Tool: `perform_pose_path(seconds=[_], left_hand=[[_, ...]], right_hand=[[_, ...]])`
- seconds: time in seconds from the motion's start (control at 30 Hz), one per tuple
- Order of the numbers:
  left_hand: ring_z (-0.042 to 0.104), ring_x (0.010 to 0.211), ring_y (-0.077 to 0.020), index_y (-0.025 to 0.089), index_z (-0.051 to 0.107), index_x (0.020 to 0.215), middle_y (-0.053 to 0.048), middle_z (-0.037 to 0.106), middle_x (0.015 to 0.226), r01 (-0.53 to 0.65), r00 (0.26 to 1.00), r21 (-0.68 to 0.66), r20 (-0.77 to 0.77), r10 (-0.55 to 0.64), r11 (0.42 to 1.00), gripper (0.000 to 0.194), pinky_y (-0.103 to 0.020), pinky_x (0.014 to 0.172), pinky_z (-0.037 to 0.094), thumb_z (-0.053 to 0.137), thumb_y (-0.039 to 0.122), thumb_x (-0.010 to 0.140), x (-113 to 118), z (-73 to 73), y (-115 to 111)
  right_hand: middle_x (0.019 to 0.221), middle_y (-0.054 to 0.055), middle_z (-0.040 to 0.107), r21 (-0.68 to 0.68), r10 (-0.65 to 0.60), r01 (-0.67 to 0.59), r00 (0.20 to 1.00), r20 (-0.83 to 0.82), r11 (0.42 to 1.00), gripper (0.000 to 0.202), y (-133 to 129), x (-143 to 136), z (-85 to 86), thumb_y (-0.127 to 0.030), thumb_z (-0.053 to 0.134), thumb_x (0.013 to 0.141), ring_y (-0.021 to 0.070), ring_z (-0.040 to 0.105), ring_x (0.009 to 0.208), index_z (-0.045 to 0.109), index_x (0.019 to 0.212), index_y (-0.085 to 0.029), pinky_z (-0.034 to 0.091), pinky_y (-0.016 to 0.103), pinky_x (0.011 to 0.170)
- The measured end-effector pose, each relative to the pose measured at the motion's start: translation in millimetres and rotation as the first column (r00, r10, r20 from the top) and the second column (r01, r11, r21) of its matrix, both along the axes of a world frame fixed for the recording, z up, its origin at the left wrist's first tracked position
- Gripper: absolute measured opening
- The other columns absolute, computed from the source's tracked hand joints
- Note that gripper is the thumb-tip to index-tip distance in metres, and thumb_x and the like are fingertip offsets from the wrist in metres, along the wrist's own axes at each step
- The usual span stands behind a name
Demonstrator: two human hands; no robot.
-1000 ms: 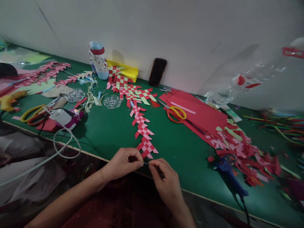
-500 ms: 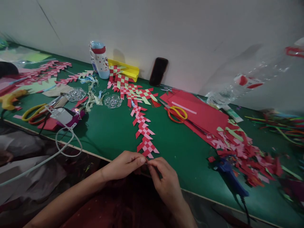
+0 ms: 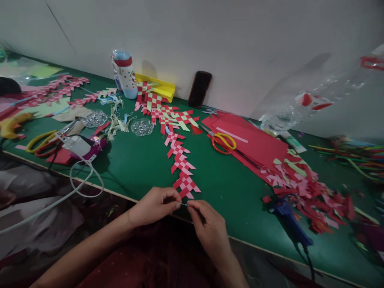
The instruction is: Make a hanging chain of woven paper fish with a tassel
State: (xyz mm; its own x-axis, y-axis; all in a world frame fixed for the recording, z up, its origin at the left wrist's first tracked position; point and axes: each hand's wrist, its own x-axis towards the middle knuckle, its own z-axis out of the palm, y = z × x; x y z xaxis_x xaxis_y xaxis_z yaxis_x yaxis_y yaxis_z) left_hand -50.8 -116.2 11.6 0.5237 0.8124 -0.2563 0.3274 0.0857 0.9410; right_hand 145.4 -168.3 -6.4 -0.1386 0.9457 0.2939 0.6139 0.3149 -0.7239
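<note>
At the front edge of the table, my left hand (image 3: 157,206) and my right hand (image 3: 210,222) face each other in pinches. A thin, light-bluish cord (image 3: 184,204) spans the small gap between them, its ends hidden in the fingertips. What kind of cord it is, and whether something small sits on it, is too small to tell. Just beyond my fingers lies a woven red-and-pink paper chain (image 3: 181,163), running up to a pile of red-and-green woven paper pieces (image 3: 160,106).
Scissors (image 3: 223,144) lie on red paper sheets (image 3: 255,138), beside paper scraps (image 3: 309,188) and a blue glue gun (image 3: 294,224). Further left are clear bead dishes (image 3: 142,127), tassels (image 3: 115,124), a flask (image 3: 126,76) and a white cable (image 3: 54,205). A phone (image 3: 200,89) leans on the wall.
My hands have drawn slightly apart, and the cord between the fingertips now shows. The things on the table lie as before.
</note>
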Motion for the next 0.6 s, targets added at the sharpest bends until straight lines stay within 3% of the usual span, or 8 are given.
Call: perform_pose_path(seconds=[0.13,0.27,0.43,0.5,0.6], left_hand=[[0.059,0.074,-0.0124,0.019,0.069,0.097,0.0,0.068,0.084,0.066,0.998,0.079,0.003,-0.067,0.995,0.019,-0.021,0.067,0.043,0.058,0.03,0.086,1.5,0.3,0.5],[0.061,0.073,-0.0118,0.019,0.07,0.084,0.001,0.069,0.079,0.077,0.996,0.265,-0.072,-0.06,0.961,0.015,-0.021,0.068,0.043,0.057,0.023,0.089,4.4,-5.0,3.9],[0.059,0.078,-0.0145,0.021,0.069,0.08,0.001,0.068,0.077,0.13,0.976,0.558,-0.218,-0.006,0.819,0.014,-0.028,0.078,0.043,0.059,0.024,0.089,11.2,-10.9,19.0],[0.058,0.079,-0.015,0.021,0.07,0.08,0.0,0.066,0.078,0.174,0.961,0.619,-0.278,0.006,0.766,0.013,-0.031,0.083,0.042,0.061,0.024,0.089,14.8,-10.9,26.2],[0.055,0.083,-0.0167,0.021,0.072,0.08,-0.001,0.064,0.081,0.23,0.928,0.637,-0.371,0.031,0.735,0.012,-0.033,0.086,0.04,0.062,0.023,0.086,20.3,-11.1,33.7]], right_hand=[[0.087,0.003,0.072,0.001,-0.012,0.012,1.0,-0.012,1.0,0.012,1.2,-5.3,2.1,-0.02,0.055,0.092,0.0154,0.069,0.078,0.066,0.095,-0.021,0.055,0.026,0.072],[0.084,0.003,0.071,-0.002,-0.014,0.014,1.0,-0.015,1.0,0.011,2.2,-7.5,3.1,-0.02,0.055,0.092,0.0143,0.068,0.076,0.066,0.093,-0.021,0.054,0.024,0.07],[0.084,0.003,0.071,0.043,-0.051,0.047,0.994,0.093,0.998,0.011,2.2,0.0,-4.8,-0.018,0.054,0.092,0.0151,0.067,0.075,0.065,0.093,-0.019,0.052,0.025,0.07],[0.085,0.004,0.071,0.066,-0.056,0.046,0.986,0.155,0.997,0.013,0.9,2.9,-9.6,-0.018,0.052,0.093,0.0161,0.067,0.077,0.065,0.094,-0.019,0.052,0.027,0.071],[0.086,0.005,0.071,0.101,-0.055,0.033,0.974,0.222,0.994,0.015,-1.7,3.3,-14.0,-0.017,0.051,0.094,0.0177,0.066,0.079,0.065,0.097,-0.018,0.052,0.029,0.072]])
